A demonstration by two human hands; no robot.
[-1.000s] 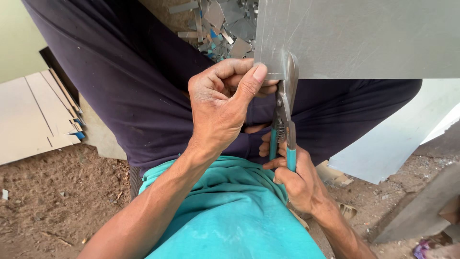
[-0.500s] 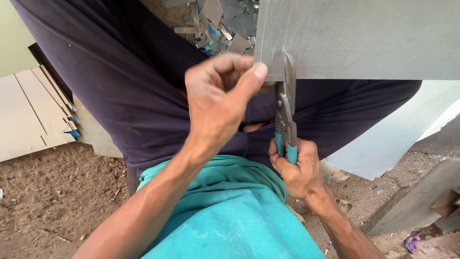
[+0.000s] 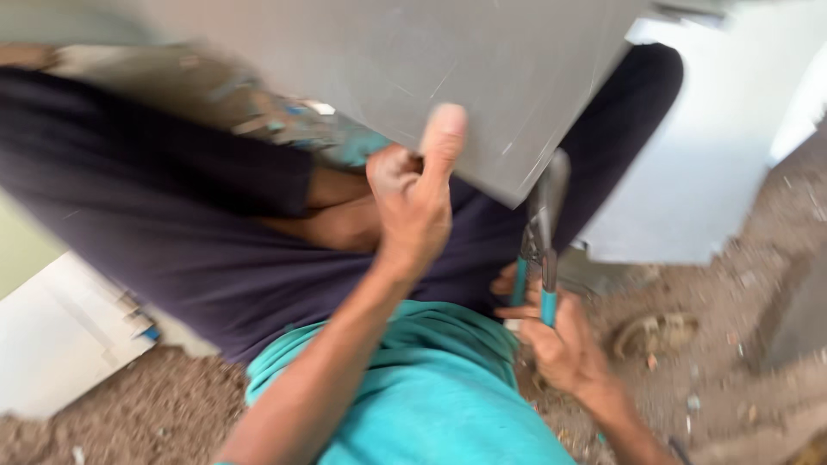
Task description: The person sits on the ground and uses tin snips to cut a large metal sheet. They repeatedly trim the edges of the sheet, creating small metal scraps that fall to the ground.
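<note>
At the far left, well away from the grey sheet (image 3: 388, 69), we see pale boards (image 3: 60, 344) lying on the dirt (image 3: 164, 413). Just below the sheet's lower edge, the left hand (image 3: 413, 198) grips it: the thumb lies flat up the sheet's face, and the other fingers curl shut behind the edge. The sheet tilts across the top of the view, over the person's dark-trousered legs (image 3: 172, 224), with its lower corner pointing down to the right. At that corner, the snips (image 3: 541, 232) touch the sheet with their metal blades, though blur keeps us from telling how far the blades stand apart. Below the sheet, the right hand (image 3: 560, 344) is closed around the snips' teal handles. To the right of the sheet, a white panel (image 3: 698, 172) lies on the ground.
</note>
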